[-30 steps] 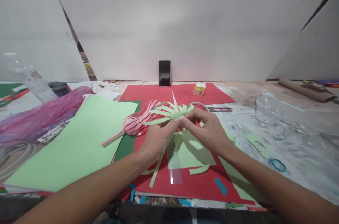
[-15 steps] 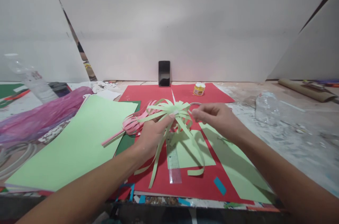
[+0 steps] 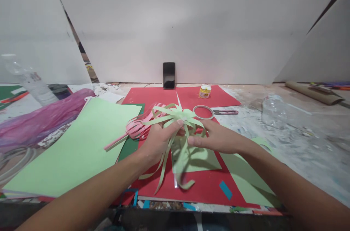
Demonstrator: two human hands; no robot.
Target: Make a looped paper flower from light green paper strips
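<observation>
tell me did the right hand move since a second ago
Yes. The right hand has dropped toward the person, away from the tape ring, which now shows in full behind it.

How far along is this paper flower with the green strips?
Done: the pink paper flower is cut and rolled on its stem. In hand: the left hand pinches the green strips at the flower's top while the right hand draws some down. Left: loose strips dangle unfastened; the tape roll lies untouched.

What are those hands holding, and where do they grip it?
The left hand pinches the green paper strips at the top, where they join the pink paper stick. The right hand touches the hanging strips; its grip cannot be told.
</observation>
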